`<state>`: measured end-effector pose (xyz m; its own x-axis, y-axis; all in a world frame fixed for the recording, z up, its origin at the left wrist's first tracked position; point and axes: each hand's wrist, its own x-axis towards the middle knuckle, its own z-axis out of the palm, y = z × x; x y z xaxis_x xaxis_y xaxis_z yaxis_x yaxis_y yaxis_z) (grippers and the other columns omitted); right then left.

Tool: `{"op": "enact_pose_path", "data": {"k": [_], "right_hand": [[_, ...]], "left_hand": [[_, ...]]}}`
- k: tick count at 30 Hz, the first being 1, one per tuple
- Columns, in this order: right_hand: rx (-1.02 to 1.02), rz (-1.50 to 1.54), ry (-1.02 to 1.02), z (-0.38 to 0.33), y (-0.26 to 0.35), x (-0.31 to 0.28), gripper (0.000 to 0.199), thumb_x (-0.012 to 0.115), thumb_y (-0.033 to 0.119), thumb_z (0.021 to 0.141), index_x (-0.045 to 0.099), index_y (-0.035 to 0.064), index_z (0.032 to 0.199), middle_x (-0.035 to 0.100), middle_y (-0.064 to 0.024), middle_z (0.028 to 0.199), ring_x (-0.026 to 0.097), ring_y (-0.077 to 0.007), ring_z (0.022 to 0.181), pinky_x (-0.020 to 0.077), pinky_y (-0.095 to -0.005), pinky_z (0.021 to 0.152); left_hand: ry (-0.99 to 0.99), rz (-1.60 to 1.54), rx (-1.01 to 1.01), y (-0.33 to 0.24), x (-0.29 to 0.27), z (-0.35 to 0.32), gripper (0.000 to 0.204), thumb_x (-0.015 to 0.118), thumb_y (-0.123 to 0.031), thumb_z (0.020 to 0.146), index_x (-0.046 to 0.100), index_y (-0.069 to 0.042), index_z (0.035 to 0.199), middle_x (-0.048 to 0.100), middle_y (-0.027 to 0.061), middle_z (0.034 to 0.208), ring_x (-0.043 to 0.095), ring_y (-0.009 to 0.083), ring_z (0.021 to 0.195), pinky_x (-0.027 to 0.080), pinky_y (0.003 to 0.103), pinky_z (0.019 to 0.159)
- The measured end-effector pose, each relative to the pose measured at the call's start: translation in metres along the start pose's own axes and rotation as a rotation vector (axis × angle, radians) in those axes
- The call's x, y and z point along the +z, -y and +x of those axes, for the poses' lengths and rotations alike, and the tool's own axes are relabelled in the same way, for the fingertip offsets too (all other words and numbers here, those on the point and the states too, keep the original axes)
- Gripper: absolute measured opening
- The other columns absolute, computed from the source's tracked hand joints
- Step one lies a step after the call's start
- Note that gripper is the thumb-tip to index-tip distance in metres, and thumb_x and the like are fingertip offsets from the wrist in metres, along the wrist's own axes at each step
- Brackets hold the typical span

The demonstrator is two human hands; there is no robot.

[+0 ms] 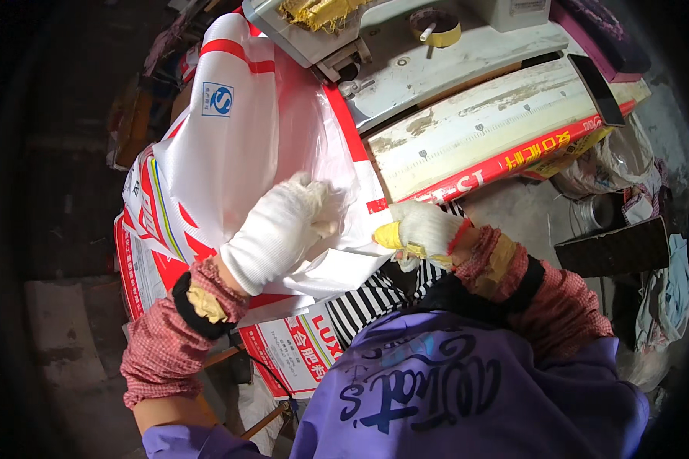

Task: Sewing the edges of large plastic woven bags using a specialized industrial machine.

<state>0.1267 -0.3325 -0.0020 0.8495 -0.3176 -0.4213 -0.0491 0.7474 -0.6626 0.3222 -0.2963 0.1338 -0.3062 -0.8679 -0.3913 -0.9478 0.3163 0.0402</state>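
A white woven plastic sack (233, 153) with red bands and a thin, shiny inner liner lies spread before me, its upper part beside the sewing machine (406, 65). My left hand (283, 226), in a white knit glove, rests on the sack with its fingers curled into the white material; the fingertips are partly hidden. At the sack's right edge my right hand (425, 233) pinches the border. That glove is white too, with yellow tape around the thumb. Part of the sack's near edge is folded up between both hands.
A yellow tape roll (436, 30) sits on the machine bed. The worn white tabletop (490, 122) carries a dark phone-like slab (595, 90) on its right. More printed sacks (291, 352) lie below left. A dark box (616, 249) and plastic bags stand at right.
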Motion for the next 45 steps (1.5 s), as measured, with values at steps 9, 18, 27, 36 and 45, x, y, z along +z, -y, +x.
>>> {"op": "enact_pose_path", "data": {"k": [9,18,27,36,45], "right_hand": [[-0.104,-0.400,-0.036,-0.009,0.017,0.027,0.014,0.061,0.011,0.086,0.060,0.0008,0.095,0.058,-0.0038,0.073,0.056,-0.0113,0.056,0.0466,-0.0267,0.047],[-0.307,-0.024,-0.235,0.034,0.016,0.019,0.020,0.061,0.018,0.085,0.062,0.0032,0.099,0.063,-0.0082,0.081,0.057,-0.0171,0.070,0.0466,-0.0330,0.065],[-0.214,0.327,-0.009,0.046,0.016,0.005,0.008,0.056,0.009,0.084,0.059,0.0059,0.091,0.054,-0.0029,0.071,0.047,-0.0144,0.058,0.0441,-0.0296,0.055],[-0.196,0.317,-0.004,0.053,0.012,-0.001,0.008,0.056,0.013,0.085,0.059,0.0065,0.089,0.053,-0.0034,0.068,0.048,-0.0157,0.057,0.0408,-0.0332,0.048],[-0.193,0.188,-0.046,0.052,0.011,-0.003,0.012,0.058,0.021,0.086,0.058,0.0090,0.086,0.052,-0.0043,0.066,0.045,-0.0168,0.054,0.0365,-0.0317,0.047]], "left_hand": [[0.325,0.266,-0.379,0.037,0.009,0.016,0.033,0.057,-0.024,0.086,0.060,0.003,0.105,0.061,0.0234,0.105,0.059,0.0355,0.098,0.046,0.041,0.085],[-0.419,0.067,0.228,0.030,0.021,0.030,0.021,0.063,-0.013,0.077,0.062,-0.003,0.096,0.062,0.0127,0.100,0.056,0.0312,0.097,0.045,0.041,0.086],[-0.340,0.707,0.111,0.034,0.054,0.046,0.013,0.054,-0.016,0.083,0.063,-0.010,0.090,0.058,0.0053,0.078,0.057,0.0213,0.072,0.045,0.035,0.065],[-0.423,-0.737,-0.241,0.028,0.027,0.030,0.017,0.058,-0.008,0.083,0.063,-0.001,0.098,0.065,0.0104,0.087,0.061,0.0168,0.079,0.048,0.027,0.074],[-0.303,-0.580,-0.330,0.028,0.045,0.052,0.021,0.066,-0.020,0.082,0.063,0.001,0.083,0.064,0.0168,0.071,0.061,0.0244,0.065,0.048,0.033,0.066]]}}
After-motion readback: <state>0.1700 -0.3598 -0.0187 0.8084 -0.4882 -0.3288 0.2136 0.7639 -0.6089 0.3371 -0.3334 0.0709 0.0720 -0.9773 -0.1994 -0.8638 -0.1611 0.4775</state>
